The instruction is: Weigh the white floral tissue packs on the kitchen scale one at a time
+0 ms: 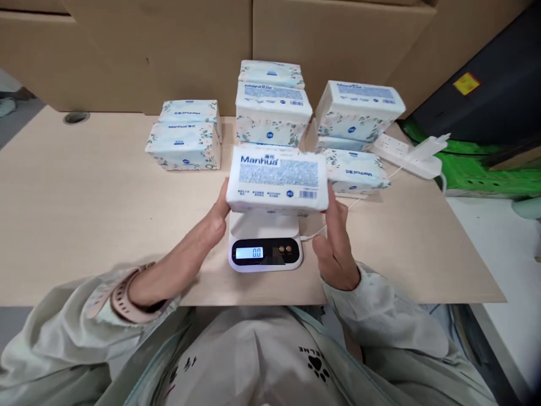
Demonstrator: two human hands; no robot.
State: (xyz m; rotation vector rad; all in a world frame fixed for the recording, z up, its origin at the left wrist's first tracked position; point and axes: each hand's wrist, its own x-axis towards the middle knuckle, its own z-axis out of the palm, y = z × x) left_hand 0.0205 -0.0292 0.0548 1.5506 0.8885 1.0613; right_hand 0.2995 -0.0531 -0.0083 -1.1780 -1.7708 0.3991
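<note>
A white Manhua tissue pack (278,179) is held between my two hands, above a white digital scale (266,254) whose lit display reads 0.0. My left hand (209,225) presses the pack's left end, and my right hand (336,242) grips its right end; the fingertips are partly hidden by the pack. The pack covers the rear of the scale's plate. Directly behind it stands a stack of similar packs (273,113).
More tissue packs (183,144) sit at the left, and another pile (359,115) stands at the right beside a white power strip (408,155). A white cable runs to the scale. Cardboard boxes (190,51) line the table's back edge. A green crate (477,175) is at the far right.
</note>
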